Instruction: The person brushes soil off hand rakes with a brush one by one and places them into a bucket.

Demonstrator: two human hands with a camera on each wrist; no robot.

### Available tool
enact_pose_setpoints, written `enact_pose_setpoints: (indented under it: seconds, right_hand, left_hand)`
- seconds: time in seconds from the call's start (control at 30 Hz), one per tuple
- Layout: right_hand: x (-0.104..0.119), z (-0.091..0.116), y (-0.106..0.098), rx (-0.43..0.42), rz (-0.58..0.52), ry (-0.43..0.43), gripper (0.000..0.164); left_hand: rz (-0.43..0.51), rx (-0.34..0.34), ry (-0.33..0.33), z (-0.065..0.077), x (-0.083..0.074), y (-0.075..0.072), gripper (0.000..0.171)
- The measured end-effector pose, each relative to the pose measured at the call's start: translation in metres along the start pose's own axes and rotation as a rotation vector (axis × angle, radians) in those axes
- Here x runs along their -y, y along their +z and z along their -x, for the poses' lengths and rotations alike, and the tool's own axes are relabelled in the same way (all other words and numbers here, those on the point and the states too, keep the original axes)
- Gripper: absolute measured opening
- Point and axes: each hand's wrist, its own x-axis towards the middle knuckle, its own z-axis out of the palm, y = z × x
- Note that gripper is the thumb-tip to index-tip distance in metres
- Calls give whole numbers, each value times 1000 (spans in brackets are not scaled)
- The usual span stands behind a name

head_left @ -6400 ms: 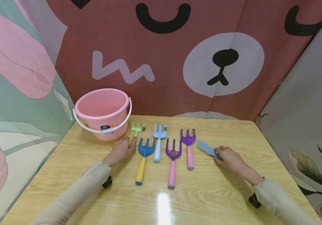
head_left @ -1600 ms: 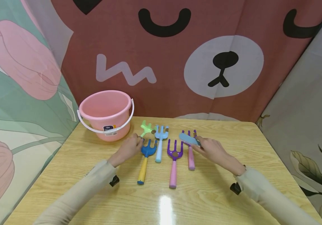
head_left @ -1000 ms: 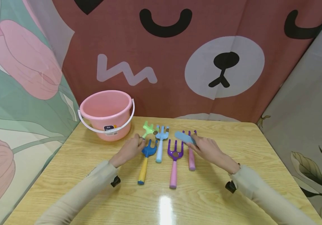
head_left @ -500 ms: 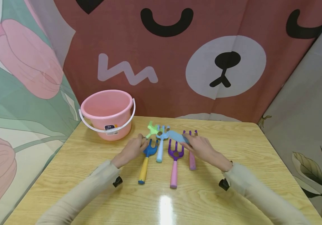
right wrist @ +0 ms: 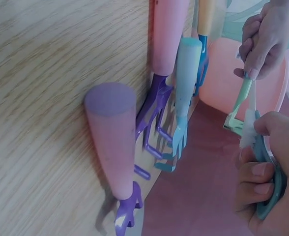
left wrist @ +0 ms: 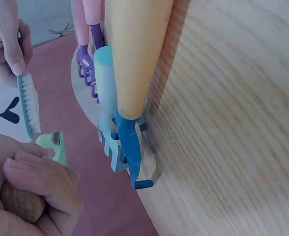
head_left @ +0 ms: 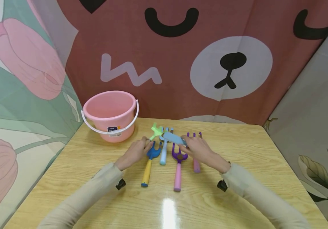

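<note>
My left hand point(head_left: 135, 152) grips the wooden handle point(left wrist: 24, 201) of a small green hand rake point(head_left: 156, 129), its head raised off the table. In my right hand point(head_left: 202, 152) is a light-blue brush point(head_left: 174, 137) with white bristles point(left wrist: 32, 101) facing down. The brush's front end reaches right up to the green rake's head; the right wrist view has the bristles point(right wrist: 248, 127) close by the tines, though contact is hard to tell. A brown patch point(left wrist: 55, 138) marks the green head. Beneath the brush lies a light-blue rake point(head_left: 163, 156), partly covered.
A blue rake with yellow handle point(head_left: 146, 171) lies near my left hand. Two purple rakes with pink handles, one nearer point(head_left: 177, 175) and one partly under my right hand point(head_left: 196, 166), lie rightward. Brown patches mark several rakes. A pink bucket point(head_left: 113, 127) stands back left on the wooden table point(head_left: 238, 203).
My right hand has carried the brush leftward from the table's right side, over the purple rakes, to the green rake. My left hand has raised the green rake and shifted it slightly right.
</note>
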Motion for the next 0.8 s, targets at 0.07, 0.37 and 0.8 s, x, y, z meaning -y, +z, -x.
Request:
enact_pose_setpoints:
  seconds: [0.07, 0.37, 0.8]
  right_hand:
    - [2, -3, 2, 2, -11, -8, 38]
    - [18, -17, 3, 33, -63, -29, 39]
    - [21, -19, 10, 26, -28, -18, 34]
  left_hand:
    - [-1, -2, -2, 0, 0, -1, 28]
    - [-14, -25, -5, 2, 1, -1, 26]
    - [12, -56, -3, 5, 2, -5, 25]
